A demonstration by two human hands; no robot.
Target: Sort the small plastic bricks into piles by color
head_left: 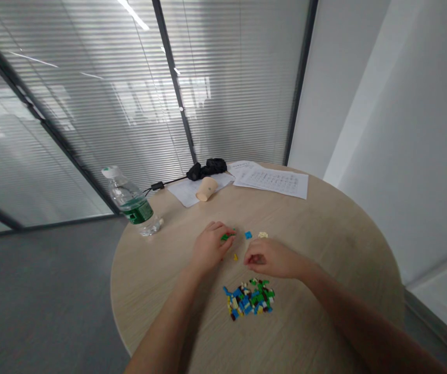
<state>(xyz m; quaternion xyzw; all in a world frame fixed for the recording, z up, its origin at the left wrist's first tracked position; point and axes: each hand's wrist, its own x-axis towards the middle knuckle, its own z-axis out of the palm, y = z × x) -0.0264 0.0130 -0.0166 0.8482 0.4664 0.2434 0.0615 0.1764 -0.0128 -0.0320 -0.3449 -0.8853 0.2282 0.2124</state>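
Observation:
My left hand [210,245] rests on the round wooden table [325,244] with its fingers closed on a small green brick piece [227,236]. My right hand [272,258] lies just to its right, fingers curled in a pinch; what they hold is too small to make out. Between the hands lies a tiny yellow brick [235,256]. A blue brick [248,235] and a cream brick [263,235] sit just beyond them. A pile of several small bricks [250,299], blue, green, yellow and dark, lies in front of my right hand.
A water bottle with a green label [132,202] stands at the table's left edge. A tipped paper cup [206,188], printed sheets [272,180] and a black bundle with a cable [208,167] lie at the far side. Glass walls with blinds stand behind.

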